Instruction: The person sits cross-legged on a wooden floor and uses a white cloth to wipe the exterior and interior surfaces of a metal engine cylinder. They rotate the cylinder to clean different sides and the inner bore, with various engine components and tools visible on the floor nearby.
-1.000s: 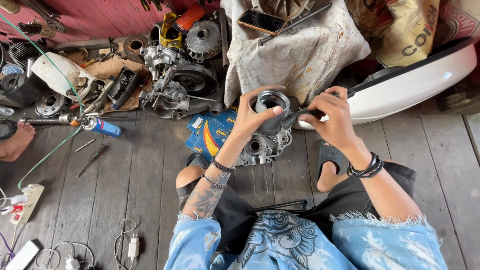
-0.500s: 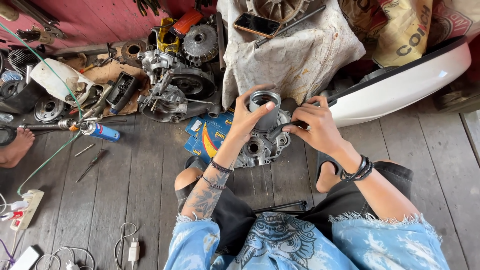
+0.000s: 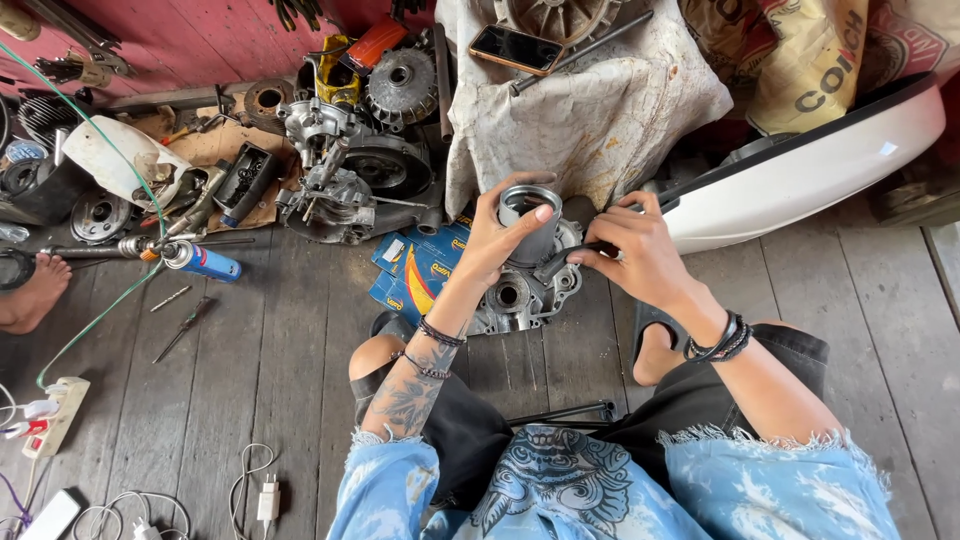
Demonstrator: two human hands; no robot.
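**Grey sleeve held over the engine case**

Far left, a bare foot (image 3: pixel 30 290) rests on the weathered grey planks (image 3: pixel 270 340), which are grooved and dusty. Near it lie a white power strip (image 3: pixel 55 415) with a green wire running up, a blue spray can (image 3: pixel 205 263) on its side, and a thin screwdriver (image 3: pixel 182 328). Behind these sits a heap of engine parts (image 3: pixel 350 160): cast aluminium, finned and oily, dull silver and black, on torn cardboard.

Towards the middle, flat blue boxes (image 3: pixel 415 270) lie under a pale cast engine case (image 3: pixel 520 290) with round bores. Above the case the left hand (image 3: pixel 495 240) is wrapped round a sleeve (image 3: pixel 530 222), a short, smooth, grey metal cylinder, open at the top, with a thin bright rim and a dark hollow. The thumb lies across its front and the fingers curl behind it. It stands upright, at the case's upper edge; whether it touches the case I cannot tell.

Just right of it, the right hand (image 3: pixel 635 250) is closed on a dark tool (image 3: pixel 565 258), whose slim end reaches the sleeve's lower side. Behind, a stained, crumpled cloth (image 3: pixel 600 110) carries a phone (image 3: pixel 518 48). Right again, a glossy white panel (image 3: pixel 810 170) curves away.
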